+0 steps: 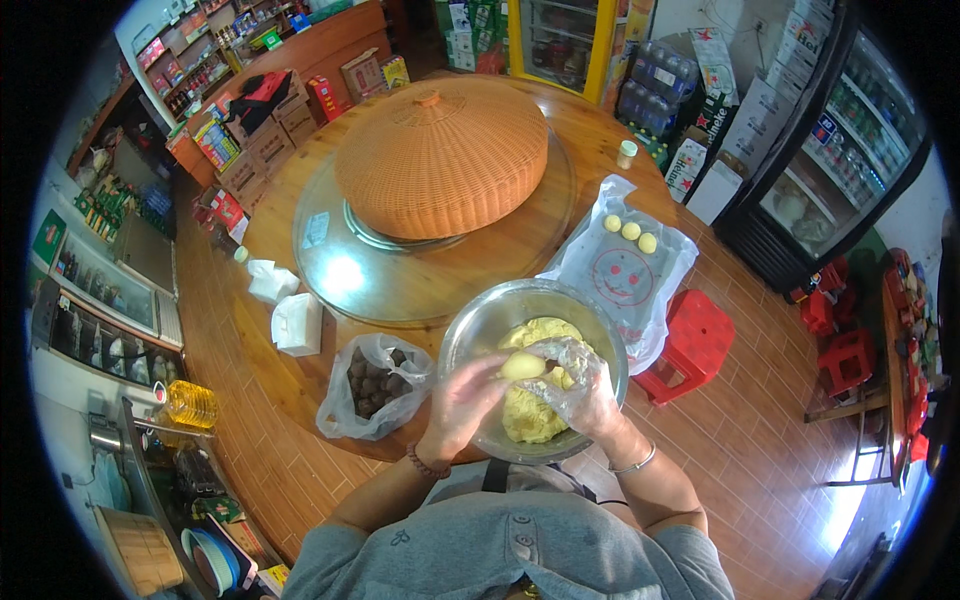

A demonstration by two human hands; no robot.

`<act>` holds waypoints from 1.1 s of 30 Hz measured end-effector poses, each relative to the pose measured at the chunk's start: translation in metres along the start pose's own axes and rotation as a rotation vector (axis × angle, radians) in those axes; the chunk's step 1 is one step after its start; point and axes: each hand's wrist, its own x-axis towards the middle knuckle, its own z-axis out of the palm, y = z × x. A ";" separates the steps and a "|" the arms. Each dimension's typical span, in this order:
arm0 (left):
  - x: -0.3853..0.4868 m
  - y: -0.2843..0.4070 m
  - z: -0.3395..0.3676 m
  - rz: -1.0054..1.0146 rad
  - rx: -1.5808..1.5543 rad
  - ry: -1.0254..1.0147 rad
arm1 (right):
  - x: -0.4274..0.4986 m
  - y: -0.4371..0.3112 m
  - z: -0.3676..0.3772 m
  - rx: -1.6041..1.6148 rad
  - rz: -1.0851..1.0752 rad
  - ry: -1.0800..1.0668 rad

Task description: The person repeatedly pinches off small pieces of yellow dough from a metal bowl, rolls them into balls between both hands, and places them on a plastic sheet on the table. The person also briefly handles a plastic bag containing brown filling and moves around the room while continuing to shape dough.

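Observation:
My left hand [469, 397] and my right hand [581, 386] meet above a large stainless steel bowl [469, 330]. Between their fingers is a smooth yellow dough piece [523, 365], pinched by both. My right hand is coated with pale dough or flour. Crumbly yellow dough [531, 416] lies in the bowl below. Left of the bowl, an opened clear plastic bag [337, 390] holds several dark brown balls [375, 382]. At the bowl's upper right, a tray lined with plastic film [626, 281] carries three yellow dough balls [630, 230] in a row at its far end.
A woven dome cover [442, 157] sits on the glass turntable [390, 300] of the round wooden table [270, 367]. Two tissue packs [297, 324] stand at left, a small jar [627, 154] at the far right. A red plastic stool [694, 337] is beside the table at right.

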 end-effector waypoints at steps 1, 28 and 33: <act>-0.001 0.002 -0.001 0.009 0.044 -0.001 | 0.000 -0.001 0.000 -0.047 -0.045 0.004; 0.001 0.030 0.002 0.547 0.690 -0.043 | -0.007 -0.012 0.001 -0.133 -0.381 0.095; 0.001 0.026 -0.001 0.691 0.891 -0.035 | -0.010 -0.007 0.003 -0.169 -0.248 0.023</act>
